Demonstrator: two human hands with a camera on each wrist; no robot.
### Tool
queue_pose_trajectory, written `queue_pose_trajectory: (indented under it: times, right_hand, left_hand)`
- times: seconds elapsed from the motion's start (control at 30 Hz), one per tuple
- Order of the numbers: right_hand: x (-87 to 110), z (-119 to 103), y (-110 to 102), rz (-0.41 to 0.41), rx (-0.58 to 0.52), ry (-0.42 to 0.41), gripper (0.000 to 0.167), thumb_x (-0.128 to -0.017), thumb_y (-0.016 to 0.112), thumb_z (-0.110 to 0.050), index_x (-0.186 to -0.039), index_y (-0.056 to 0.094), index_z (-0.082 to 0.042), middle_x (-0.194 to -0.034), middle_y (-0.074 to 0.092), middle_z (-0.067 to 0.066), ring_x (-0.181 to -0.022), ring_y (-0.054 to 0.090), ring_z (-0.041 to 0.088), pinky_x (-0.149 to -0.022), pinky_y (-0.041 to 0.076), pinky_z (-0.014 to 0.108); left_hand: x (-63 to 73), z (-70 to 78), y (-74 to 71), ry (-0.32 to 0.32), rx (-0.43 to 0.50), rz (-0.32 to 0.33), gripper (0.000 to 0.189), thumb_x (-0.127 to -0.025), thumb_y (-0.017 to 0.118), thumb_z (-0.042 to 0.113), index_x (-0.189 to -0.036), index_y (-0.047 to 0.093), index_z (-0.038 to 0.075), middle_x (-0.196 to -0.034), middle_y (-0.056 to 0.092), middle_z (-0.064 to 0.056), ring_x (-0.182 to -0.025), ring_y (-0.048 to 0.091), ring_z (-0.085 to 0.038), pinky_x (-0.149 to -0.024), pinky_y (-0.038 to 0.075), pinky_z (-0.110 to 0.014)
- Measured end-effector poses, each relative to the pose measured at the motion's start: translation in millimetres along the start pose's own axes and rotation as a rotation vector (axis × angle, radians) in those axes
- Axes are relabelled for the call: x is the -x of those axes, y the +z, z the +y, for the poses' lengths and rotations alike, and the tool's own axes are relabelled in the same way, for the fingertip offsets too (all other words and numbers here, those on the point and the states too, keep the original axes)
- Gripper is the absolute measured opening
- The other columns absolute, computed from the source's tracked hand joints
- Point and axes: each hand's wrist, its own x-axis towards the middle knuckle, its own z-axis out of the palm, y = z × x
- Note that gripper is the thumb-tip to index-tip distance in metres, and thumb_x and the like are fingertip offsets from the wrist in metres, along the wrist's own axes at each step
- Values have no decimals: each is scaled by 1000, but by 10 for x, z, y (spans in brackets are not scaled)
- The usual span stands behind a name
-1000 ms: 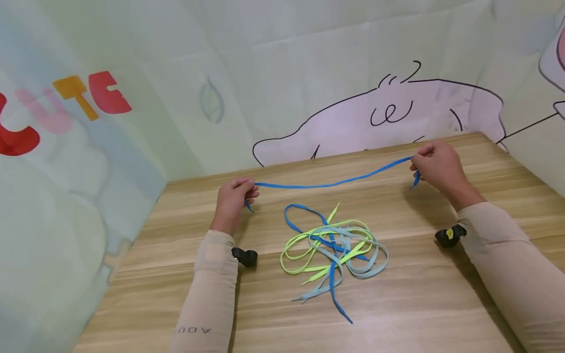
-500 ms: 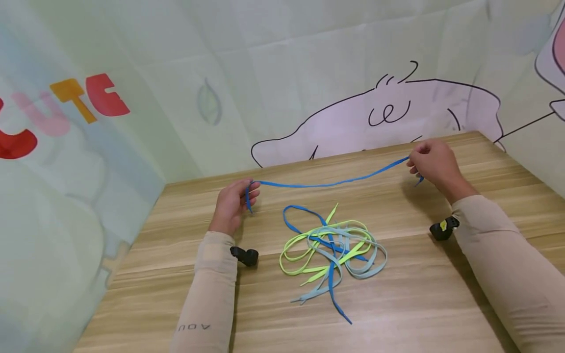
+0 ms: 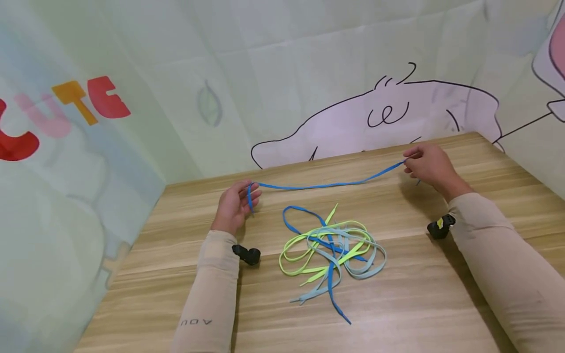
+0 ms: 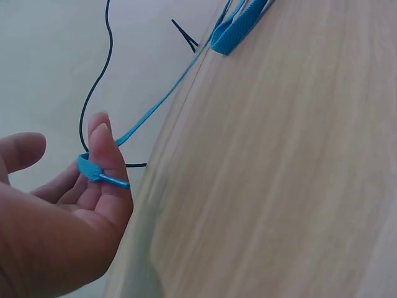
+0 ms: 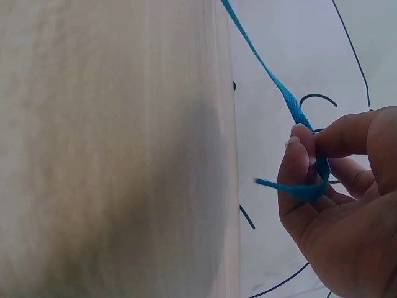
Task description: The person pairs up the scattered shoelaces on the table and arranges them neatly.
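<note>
A blue shoelace (image 3: 315,187) stretches between the two hands above the far part of the table, sagging a little in the middle. Its left end drapes over the extended fingers of my left hand (image 3: 235,205). In the left wrist view the thumb stands apart from those fingers, and the lace tip (image 4: 115,181) lies across them. My right hand (image 3: 433,166) pinches the lace near its other end between thumb and fingertips. In the right wrist view the loose tip (image 5: 273,184) curls back across the palm side of the fingers.
Nearer on the wooden table (image 3: 397,304) lies a loose pile of shoelaces: yellow-green (image 3: 289,271), pale blue (image 3: 372,272) and another blue one (image 3: 337,306). A printed cloth backdrop (image 3: 282,73) rises behind the table's far edge.
My left thumb has lifted off the held lace, whose end now hangs over the fingers. The right hand has shifted slightly left. The pile stays put.
</note>
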Motion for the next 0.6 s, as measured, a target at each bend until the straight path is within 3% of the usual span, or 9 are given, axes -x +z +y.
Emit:
queue_pose_trajectory:
  times: [0.13,0.4,0.6]
  right_hand:
    - [-9,11,-9,-1,-5,6,30,-97,50,-2,-122,54,13,-119,60,36,-80,69,22,-66,57,27]
    - [-8,73,-62,49,80,5,30,-90,57,-4,-116,59,10,-116,62,33,-65,61,6,-58,48,22]
    - [8,139,-115,83,157,-9,33,-87,53,-4,-116,61,9,-115,63,32,-89,63,32,-69,45,31]
  left_hand:
    - [-16,-20,-16,-21,0,-7,27,-103,56,23,-126,56,8,-142,55,-14,-109,66,-22,-86,55,-28]
    - [-26,-55,-63,-14,25,-52,46,-105,50,23,-145,38,6,-149,46,-18,-115,64,-25,-91,54,-31]
    - [-20,-38,-92,-4,97,-50,54,-102,52,21,-150,31,6,-147,43,-23,-115,64,-28,-94,53,-34]
